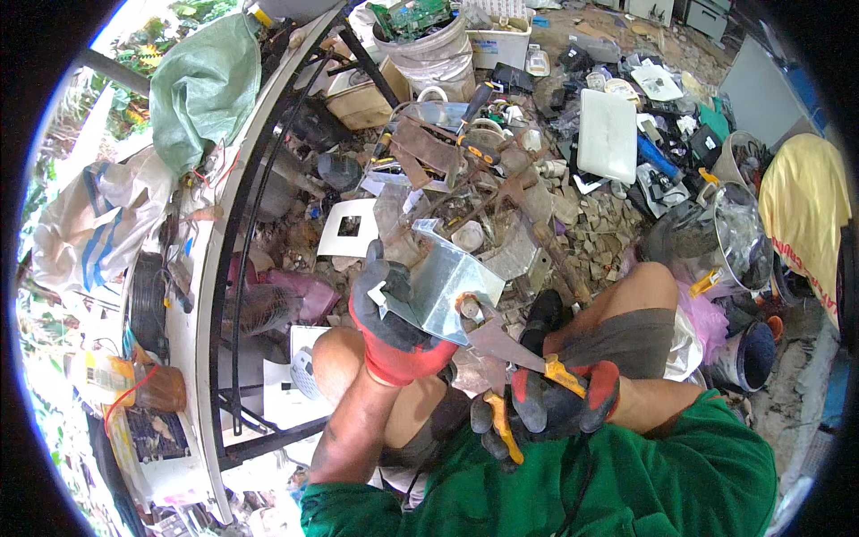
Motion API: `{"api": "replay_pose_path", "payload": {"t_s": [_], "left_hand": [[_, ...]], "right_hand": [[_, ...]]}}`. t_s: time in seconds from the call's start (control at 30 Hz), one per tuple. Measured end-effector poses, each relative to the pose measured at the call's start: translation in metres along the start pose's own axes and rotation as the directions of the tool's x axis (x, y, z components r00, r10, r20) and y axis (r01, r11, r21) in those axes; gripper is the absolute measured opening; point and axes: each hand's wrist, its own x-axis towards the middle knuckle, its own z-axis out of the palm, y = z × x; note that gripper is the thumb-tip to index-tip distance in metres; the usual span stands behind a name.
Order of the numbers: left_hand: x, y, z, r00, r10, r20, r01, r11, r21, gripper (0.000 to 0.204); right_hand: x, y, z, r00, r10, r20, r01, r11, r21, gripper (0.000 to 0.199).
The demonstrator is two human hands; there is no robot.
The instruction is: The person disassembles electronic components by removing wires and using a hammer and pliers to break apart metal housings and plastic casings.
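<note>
A bent piece of shiny sheet metal is in my left hand, which wears a red-and-black glove. The thumb and fingers hold its left part, above my knee. My right hand, gloved the same way, grips large pliers by their orange-and-black handles. The handles are spread apart. The rusty head of the pliers meets the lower right part of the sheet metal; the exact bite of the jaws is hard to make out.
A hammer-like rusty tool lies among rubble ahead. Behind it stands a tub of tools. A white bucket holds circuit boards. A black-framed table runs along the left. Scrap plastic heaps up at the right.
</note>
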Motion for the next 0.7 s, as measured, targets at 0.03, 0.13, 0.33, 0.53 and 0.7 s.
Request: {"api": "replay_pose_path", "payload": {"t_s": [0.03,0.13,0.33,0.53,0.7], "left_hand": [[0.006,0.002,-0.001,1.0,0.01,0.028,-0.009,1.0,-0.012,0.085],[0.02,0.011,-0.003,0.993,0.051,0.109,-0.064,0.991,0.121,0.084],[0.02,0.016,0.005,0.994,-0.033,0.101,0.034,0.999,-0.01,0.086],[0.007,-0.001,-0.003,0.991,-0.045,0.127,0.055,0.995,-0.082,0.093],[0.0,-0.008,-0.014,0.998,-0.039,0.059,0.02,0.957,0.29,0.099]], "right_hand": [[0.002,-0.004,0.0,1.0,0.007,0.022,-0.007,0.999,-0.041,0.06],[0.004,-0.008,-0.002,0.997,0.016,0.069,-0.01,0.997,-0.082,0.051],[-0.015,-0.011,-0.008,0.993,0.109,-0.037,-0.11,0.993,-0.034,0.044],[-0.009,-0.039,0.01,0.964,0.221,-0.151,-0.227,0.973,-0.026,0.038],[-0.02,-0.066,0.001,0.906,0.256,-0.336,-0.383,0.833,-0.4,0.038]]}}
